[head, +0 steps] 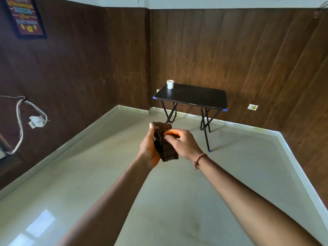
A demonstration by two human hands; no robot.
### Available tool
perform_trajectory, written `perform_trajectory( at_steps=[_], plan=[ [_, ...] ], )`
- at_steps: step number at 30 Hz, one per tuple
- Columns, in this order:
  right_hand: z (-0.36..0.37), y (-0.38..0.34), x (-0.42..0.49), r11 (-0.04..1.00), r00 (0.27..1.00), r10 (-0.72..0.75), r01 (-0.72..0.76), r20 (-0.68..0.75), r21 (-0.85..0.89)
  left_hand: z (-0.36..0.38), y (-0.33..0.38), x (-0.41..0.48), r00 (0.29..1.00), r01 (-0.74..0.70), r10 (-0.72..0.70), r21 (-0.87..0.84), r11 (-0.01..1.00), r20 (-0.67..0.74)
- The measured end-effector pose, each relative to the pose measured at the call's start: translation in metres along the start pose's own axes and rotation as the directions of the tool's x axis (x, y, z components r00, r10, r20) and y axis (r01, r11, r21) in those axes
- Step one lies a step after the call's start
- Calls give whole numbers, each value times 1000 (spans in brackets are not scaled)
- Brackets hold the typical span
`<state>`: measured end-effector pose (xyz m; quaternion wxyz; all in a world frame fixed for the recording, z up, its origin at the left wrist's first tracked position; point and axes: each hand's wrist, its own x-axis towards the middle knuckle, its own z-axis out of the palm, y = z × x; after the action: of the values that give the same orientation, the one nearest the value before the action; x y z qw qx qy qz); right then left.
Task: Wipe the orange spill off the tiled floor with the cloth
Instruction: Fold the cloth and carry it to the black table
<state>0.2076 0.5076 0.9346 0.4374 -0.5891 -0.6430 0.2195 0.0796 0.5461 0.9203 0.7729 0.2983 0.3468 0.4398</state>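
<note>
I hold the cloth (164, 142) up in front of me at the middle of the frame, between both of my hands and clear of the floor (177, 192). My left hand (148, 148) is on its left side, palm turned toward the fabric and fingers running up along its edge, so the cloth lies against that palm. My right hand (182, 143) comes in from the right and pinches the fabric near its middle between thumb and fingertips. Both hands are closed on the cloth, neither one let go.

The cloth is dark brown, with what may be a faint check pattern, though the fabric is too dim for me to be sure. It is folded or bunched into a narrow upright strip; its top corner sticks out above my left fingertips and its lower end hangs just below my left palm. Orange colour shows on my left palm and on my right thumb where they meet the fabric.

The floor below is pale and glossy, with a window reflection at the lower left of the frame. I see no orange patch on the part of it that shows. Around my right wrist is a reddish thread bracelet (200, 159).

Beyond my hands, right of centre in the upper half, a black folding worktop (193, 96) stands near the wood-panelled wall, and a white cup (170, 84) sits at its far left corner
</note>
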Motion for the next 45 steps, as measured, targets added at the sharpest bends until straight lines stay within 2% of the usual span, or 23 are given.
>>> perform_trajectory(
  at_steps=[3,5,7,8,10,12,13,16,19,24,28,33,38,42,45],
  plan=[
    [-14,28,13,999,999,-43,42,3,19,17,-7,27,999,-8,10,69,998,-31],
    [-33,53,31,999,994,-32,35,-108,25,32,-12,55,996,-9,17,90,996,-92],
    [-54,85,56,994,969,96,-82,-228,67,50,-16,84,991,15,-4,81,997,-133],
    [-73,110,77,974,953,217,-195,-212,118,68,-21,107,990,39,-29,66,997,-136],
    [-97,143,102,872,910,415,-393,-14,291,93,-25,140,989,63,-53,67,996,-136],
    [-121,164,119,755,870,464,-486,164,440,117,-29,174,988,68,-49,128,989,-146],
    [-138,178,132,750,872,456,-484,177,451,134,-32,197,986,72,-44,174,982,-163],
    [-167,213,170,800,891,444,-444,100,404,161,-36,244,978,125,-61,323,938,-200],
    [-183,248,216,791,868,492,-480,70,379,178,-41,294,978,160,-87,425,891,-187],
    [-195,304,297,750,854,499,-510,147,421,186,-37,400,981,47,48,469,882,-189],
    [-201,359,373,735,847,509,-521,154,434,195,-36,514,986,23,74,556,831,-151],
    [-216,435,466,646,723,687,-654,75,393,230,-47,655,986,141,-48,652,745,-158],
    [-261,489,552,624,671,739,-653,-55,429,280,-48,771,986,138,-164,736,662,-38],
    [-286,543,603,566,635,772,-685,-4,459,304,-56,851,973,163,-230,764,624,-20],
    [-293,599,641,478,573,817,-736,66,480,315,-76,918,959,215,-277,790,574,-60]
  ],
)
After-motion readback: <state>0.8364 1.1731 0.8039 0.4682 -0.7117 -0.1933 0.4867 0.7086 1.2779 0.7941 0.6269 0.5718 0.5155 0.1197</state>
